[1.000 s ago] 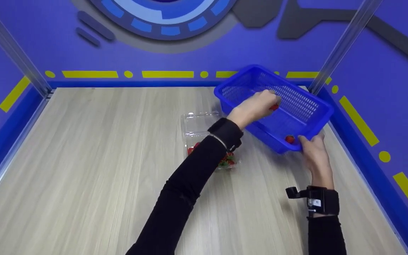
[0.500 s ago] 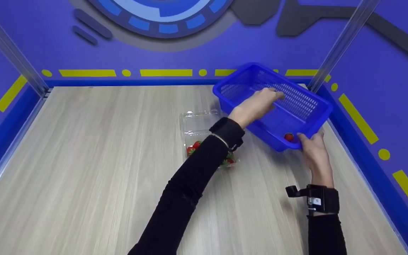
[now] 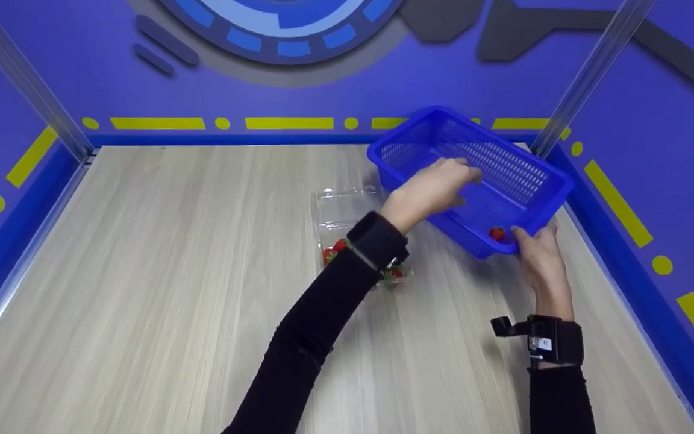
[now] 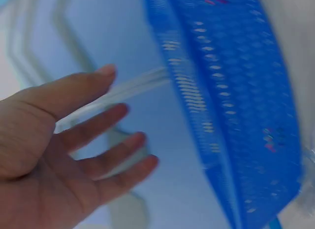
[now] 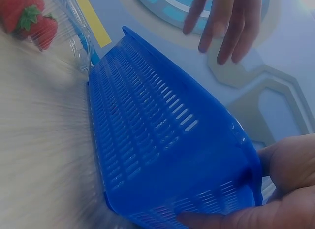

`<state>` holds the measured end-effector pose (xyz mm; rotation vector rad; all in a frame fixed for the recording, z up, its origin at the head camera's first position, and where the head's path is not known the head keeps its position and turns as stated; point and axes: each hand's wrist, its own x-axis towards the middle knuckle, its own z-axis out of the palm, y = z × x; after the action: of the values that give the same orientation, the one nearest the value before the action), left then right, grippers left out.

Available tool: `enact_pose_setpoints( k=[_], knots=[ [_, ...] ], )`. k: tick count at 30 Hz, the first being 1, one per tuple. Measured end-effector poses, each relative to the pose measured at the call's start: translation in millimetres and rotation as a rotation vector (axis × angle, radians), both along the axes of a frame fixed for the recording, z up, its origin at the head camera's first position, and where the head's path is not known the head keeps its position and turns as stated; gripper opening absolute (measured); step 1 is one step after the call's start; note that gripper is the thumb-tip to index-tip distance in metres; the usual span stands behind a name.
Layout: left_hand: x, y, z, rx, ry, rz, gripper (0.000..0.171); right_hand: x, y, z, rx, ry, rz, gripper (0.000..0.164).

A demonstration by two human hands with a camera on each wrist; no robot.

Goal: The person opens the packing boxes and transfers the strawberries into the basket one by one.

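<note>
A blue plastic basket [image 3: 473,238] with slotted sides stands tilted at the back right. My left hand [image 3: 434,187] is above it, and in the left wrist view its fingers [image 4: 110,155] are spread with nothing between them. My right hand [image 3: 541,256] grips the near right corner of the rim, thumb on the inside. One strawberry [image 3: 496,233] lies in the basket by that corner. Red patches show through the slots in the left wrist view. A clear hinged punnet [image 3: 347,208] stands left of the basket, lid open, with several strawberries [image 5: 42,29] inside, partly hidden behind my left forearm.
The wood-grain table [image 3: 190,271] is bounded by blue printed panels [image 3: 299,99] at the back and sides. Metal corner posts [image 3: 594,78] stand at the back, one close behind the basket.
A second ago my left hand held a strawberry over the basket; it has let go and its fingers have opened. It now draws back slightly toward the left. My right hand stays on the rim.
</note>
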<state>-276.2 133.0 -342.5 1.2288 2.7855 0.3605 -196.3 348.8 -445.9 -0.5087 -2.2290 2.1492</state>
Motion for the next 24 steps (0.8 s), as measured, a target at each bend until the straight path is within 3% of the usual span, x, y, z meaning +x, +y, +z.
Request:
enact_pose_setpoints(
  k=[3,9,12,16,20,24],
  knots=[
    [25.9,-15.0,4.2,0.021,0.029,0.002,0.044,0.8,1.0,-0.1,0.014,0.009,-0.021,0.071],
    [84.1,-65.4,4.1,0.092,0.071,0.084,0.041,-0.4,-1.8,-0.6,0.020,0.017,-0.023,0.070],
    [101.7,-91.7,-0.2,0.109,0.077,0.127,0.040,-2.2,-4.8,-0.8,0.053,0.005,-0.001,0.071],
    [106.0,-121.0,-8.1,0.147,0.060,0.165,0.035,-0.7,-2.5,-0.6,0.036,-0.014,0.004,0.072],
    [103.7,-147.7,-20.7,0.209,-0.044,0.232,0.034,1.2,1.2,-0.1,0.009,-0.022,0.003,0.072],
    [97.6,-168.3,-38.8,0.214,-0.111,0.290,0.033,1.1,1.5,1.0,-0.005,-0.017,0.014,0.072]
  ],
)
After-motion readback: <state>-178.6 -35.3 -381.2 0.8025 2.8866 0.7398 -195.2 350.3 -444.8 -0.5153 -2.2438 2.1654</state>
